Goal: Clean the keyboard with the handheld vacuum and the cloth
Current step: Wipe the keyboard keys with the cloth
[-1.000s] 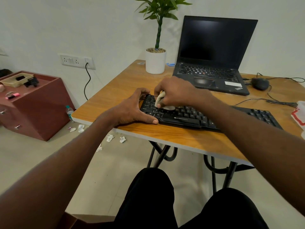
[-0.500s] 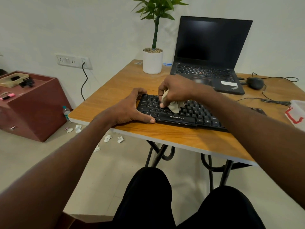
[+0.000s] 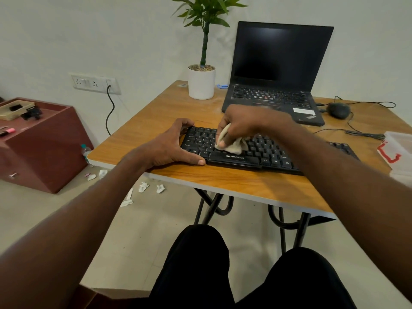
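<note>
A black keyboard (image 3: 256, 152) lies along the near edge of the wooden table (image 3: 234, 181). My right hand (image 3: 243, 123) grips a crumpled beige cloth (image 3: 234, 144) and presses it onto the keys left of the keyboard's middle. My left hand (image 3: 169, 146) clasps the keyboard's left end, thumb along its front edge and fingers curled over its back corner. No handheld vacuum is in view. My right forearm hides part of the keyboard's right half.
An open black laptop (image 3: 276, 70) stands behind the keyboard, with a potted plant (image 3: 201, 79) to its left and a mouse (image 3: 338, 109) with cables to its right. A white box (image 3: 399, 152) sits at the right edge. Paper scraps (image 3: 143, 187) litter the floor by a red cabinet (image 3: 42, 141).
My right hand has slid the cloth a little to the right along the keys. My left hand has kept its hold on the keyboard's left end.
</note>
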`<state>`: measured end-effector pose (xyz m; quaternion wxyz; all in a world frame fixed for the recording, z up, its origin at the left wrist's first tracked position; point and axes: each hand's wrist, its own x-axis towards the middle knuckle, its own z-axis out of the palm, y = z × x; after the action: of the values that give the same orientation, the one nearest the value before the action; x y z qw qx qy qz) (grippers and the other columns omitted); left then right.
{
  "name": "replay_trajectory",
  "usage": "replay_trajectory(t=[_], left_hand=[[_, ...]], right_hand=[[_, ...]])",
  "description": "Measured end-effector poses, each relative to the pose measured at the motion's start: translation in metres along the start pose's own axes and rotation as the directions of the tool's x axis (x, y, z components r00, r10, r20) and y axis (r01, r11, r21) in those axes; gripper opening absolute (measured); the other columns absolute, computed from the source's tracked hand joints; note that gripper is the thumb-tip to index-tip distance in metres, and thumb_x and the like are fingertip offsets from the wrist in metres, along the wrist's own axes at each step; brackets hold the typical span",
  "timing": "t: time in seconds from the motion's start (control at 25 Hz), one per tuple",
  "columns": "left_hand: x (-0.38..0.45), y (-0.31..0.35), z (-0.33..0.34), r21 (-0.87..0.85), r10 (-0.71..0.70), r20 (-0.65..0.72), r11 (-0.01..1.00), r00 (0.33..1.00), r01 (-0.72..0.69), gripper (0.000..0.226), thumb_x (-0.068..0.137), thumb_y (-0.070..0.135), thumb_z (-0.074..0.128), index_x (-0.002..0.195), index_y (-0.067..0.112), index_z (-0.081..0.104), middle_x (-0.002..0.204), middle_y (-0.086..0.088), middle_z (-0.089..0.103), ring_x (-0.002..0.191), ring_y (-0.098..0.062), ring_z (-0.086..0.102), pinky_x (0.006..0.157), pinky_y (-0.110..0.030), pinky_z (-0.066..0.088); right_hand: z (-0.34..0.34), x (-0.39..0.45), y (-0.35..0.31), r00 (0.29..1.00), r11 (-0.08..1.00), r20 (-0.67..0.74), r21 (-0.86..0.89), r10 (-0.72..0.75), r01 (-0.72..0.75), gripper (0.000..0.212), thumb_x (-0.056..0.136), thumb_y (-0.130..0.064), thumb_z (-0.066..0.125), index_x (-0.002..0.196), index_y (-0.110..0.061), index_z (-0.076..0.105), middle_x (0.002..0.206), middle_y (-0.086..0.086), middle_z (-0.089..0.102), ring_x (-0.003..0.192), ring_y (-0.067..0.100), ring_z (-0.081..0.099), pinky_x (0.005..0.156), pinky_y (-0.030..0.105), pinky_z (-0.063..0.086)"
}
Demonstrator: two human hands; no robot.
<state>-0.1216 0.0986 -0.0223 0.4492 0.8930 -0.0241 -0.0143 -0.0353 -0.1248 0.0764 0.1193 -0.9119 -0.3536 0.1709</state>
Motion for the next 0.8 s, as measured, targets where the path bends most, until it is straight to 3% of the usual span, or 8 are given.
replay_trajectory(t=[0.08,0.16,0.24,0.32,0.4,0.6,0.72,0.8], left_hand=[[0.000,0.000,0.000,-0.011,0.006,0.009,1.000,1.000,-0.006,0.121,0.048,0.063,0.098,0.147,0.045,0.030,0.144,0.014,0.046,0.134,-0.006,0.047,0.112,-0.031,0.045],[0.001,0.001,0.000,-0.016,0.012,0.010,1.000,1.000,-0.012,0.122,0.048,0.062,0.098,0.147,0.044,0.030,0.143,0.014,0.046,0.133,-0.005,0.047,0.109,-0.028,0.045],[0.000,0.001,0.000,-0.014,0.012,0.013,1.000,1.000,-0.012,0.122,0.047,0.063,0.098,0.147,0.044,0.030,0.144,0.014,0.046,0.132,-0.005,0.047,0.108,-0.027,0.045],[0.000,0.001,-0.001,-0.008,0.011,0.015,1.000,1.000,-0.011,0.121,0.047,0.064,0.098,0.146,0.044,0.030,0.144,0.012,0.046,0.131,-0.005,0.048,0.107,-0.026,0.046],[0.000,0.001,-0.001,-0.007,0.015,0.014,1.000,1.000,-0.015,0.119,0.049,0.063,0.098,0.145,0.043,0.031,0.144,0.011,0.046,0.132,-0.005,0.049,0.109,-0.028,0.046],[0.001,0.001,-0.001,-0.044,0.026,0.013,0.999,1.000,-0.025,0.115,0.052,0.052,0.100,0.145,0.038,0.033,0.146,0.013,0.045,0.137,-0.004,0.044,0.111,-0.024,0.041],[0.001,0.001,-0.001,-0.054,0.023,0.010,0.998,1.000,-0.022,0.116,0.049,0.054,0.101,0.143,0.039,0.035,0.143,0.014,0.046,0.135,-0.002,0.045,0.112,-0.027,0.042],[0.002,0.001,-0.001,-0.056,0.027,0.016,0.998,1.000,-0.026,0.114,0.050,0.052,0.101,0.142,0.040,0.035,0.145,0.013,0.046,0.136,-0.002,0.044,0.110,-0.025,0.042]], right_hand=[[-0.009,0.001,0.001,0.997,0.989,-0.018,-0.133,0.068,-0.070,0.019,0.083,-0.025,0.083,0.101,-0.020,0.078,0.091,-0.003,0.074,0.088,0.017,0.070,0.070,0.033,0.055],[-0.009,0.002,0.003,0.999,0.996,-0.016,-0.070,0.052,-0.053,0.014,0.082,-0.026,0.084,0.095,-0.025,0.078,0.095,-0.002,0.076,0.096,0.021,0.071,0.083,0.043,0.060],[-0.001,0.000,0.001,0.998,0.998,0.004,-0.003,0.062,-0.062,0.017,0.081,-0.030,0.085,0.096,-0.024,0.078,0.099,0.000,0.076,0.095,0.021,0.071,0.078,0.036,0.058],[0.007,0.004,-0.001,0.989,0.981,-0.135,-0.177,0.059,-0.083,0.026,0.078,-0.038,0.085,0.099,-0.026,0.074,0.101,-0.003,0.072,0.096,0.018,0.064,0.076,0.033,0.049],[0.010,0.004,-0.008,0.966,0.970,-0.259,-0.227,0.028,-0.089,0.030,0.075,-0.041,0.086,0.098,-0.026,0.073,0.095,-0.006,0.068,0.098,0.018,0.063,0.079,0.036,0.048],[0.006,0.003,-0.009,0.959,0.963,-0.274,-0.235,0.066,-0.133,0.028,0.075,-0.040,0.086,0.095,-0.028,0.071,0.098,-0.003,0.069,0.103,0.022,0.065,0.084,0.041,0.051],[0.012,-0.002,-0.015,0.988,0.979,-0.155,-0.205,-0.015,-0.017,0.023,0.072,-0.033,0.089,0.079,-0.036,0.067,0.089,-0.013,0.070,0.096,0.016,0.067,0.088,0.044,0.057],[0.006,-0.009,-0.008,0.989,0.958,-0.134,-0.271,0.059,-0.094,0.024,0.073,-0.031,0.088,0.085,-0.035,0.068,0.096,-0.008,0.072,0.099,0.019,0.067,0.089,0.044,0.056]])
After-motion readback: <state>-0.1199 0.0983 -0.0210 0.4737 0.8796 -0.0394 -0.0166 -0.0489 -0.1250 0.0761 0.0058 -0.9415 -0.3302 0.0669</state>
